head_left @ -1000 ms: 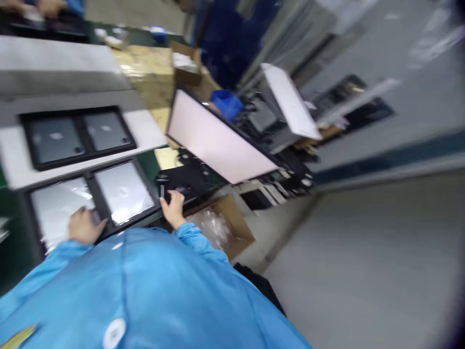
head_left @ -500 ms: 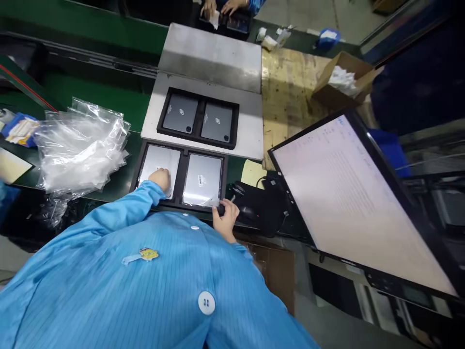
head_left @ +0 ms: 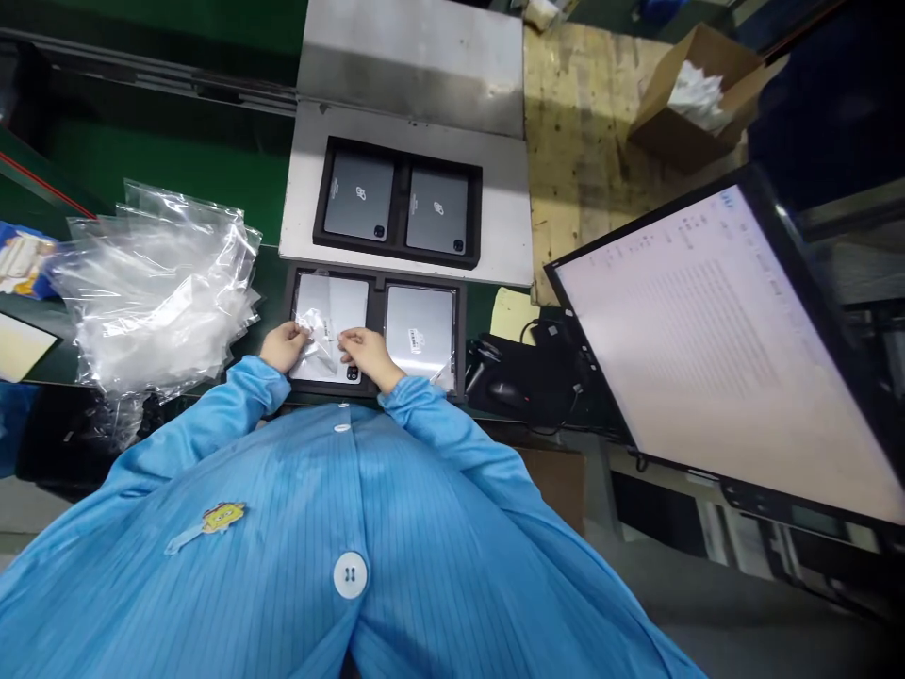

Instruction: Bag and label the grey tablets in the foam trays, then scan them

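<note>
My left hand (head_left: 285, 346) and my right hand (head_left: 369, 356) face each other low over the left tablet (head_left: 346, 302) in the near black tray (head_left: 377, 282). Each has its fingers pinched on a crumpled clear plastic bag (head_left: 321, 351), which lifts off the tablet's surface and bears a small white label. In the tray's right slot lies a second silver tablet (head_left: 420, 311), covered in clear plastic with a white label. Farther off, another black tray (head_left: 401, 193) holds two dark grey tablets (head_left: 359, 195), backs up.
A loose pile of clear plastic bags (head_left: 159, 292) lies to the left. At the right stand a large monitor (head_left: 714, 349), a yellow note (head_left: 515, 314) and a mouse (head_left: 506, 390). Behind them is an open cardboard box (head_left: 671, 118) with white scraps inside.
My right hand has left the right tablet's lower corner and moved left to the left tablet. My left hand has shifted left. The plastic on the left tablet is now pulled up and crumpled.
</note>
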A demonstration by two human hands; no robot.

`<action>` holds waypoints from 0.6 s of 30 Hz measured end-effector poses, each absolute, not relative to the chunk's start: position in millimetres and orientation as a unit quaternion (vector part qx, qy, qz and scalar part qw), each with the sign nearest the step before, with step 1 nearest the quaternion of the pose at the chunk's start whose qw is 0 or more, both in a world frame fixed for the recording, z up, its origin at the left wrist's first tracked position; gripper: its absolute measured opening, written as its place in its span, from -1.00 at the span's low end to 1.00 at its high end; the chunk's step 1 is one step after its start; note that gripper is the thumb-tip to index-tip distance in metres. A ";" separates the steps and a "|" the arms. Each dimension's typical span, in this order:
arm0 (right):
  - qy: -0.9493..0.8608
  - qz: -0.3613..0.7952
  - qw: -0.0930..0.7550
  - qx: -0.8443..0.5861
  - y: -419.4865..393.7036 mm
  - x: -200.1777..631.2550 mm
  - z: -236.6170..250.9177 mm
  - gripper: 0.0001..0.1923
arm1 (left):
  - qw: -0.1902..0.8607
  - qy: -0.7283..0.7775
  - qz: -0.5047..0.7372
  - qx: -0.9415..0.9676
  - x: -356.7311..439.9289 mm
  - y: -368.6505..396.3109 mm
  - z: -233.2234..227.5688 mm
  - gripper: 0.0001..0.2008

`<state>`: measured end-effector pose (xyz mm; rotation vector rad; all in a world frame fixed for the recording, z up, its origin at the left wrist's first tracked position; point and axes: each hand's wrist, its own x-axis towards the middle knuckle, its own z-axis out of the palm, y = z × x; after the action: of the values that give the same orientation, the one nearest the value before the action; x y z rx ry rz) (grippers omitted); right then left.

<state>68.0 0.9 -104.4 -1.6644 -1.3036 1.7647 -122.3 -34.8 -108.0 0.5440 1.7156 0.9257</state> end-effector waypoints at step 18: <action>-0.409 0.593 0.185 -0.669 25.3 26.0 -120.8 -0.75 | 0.696 0.590 0.403 0.074 -121.2 -13.5 -98.0 -0.92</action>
<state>26.0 25.3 -120.8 -1.8847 -1.1532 1.6706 -121.2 -13.5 -98.0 0.1660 1.3164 0.9000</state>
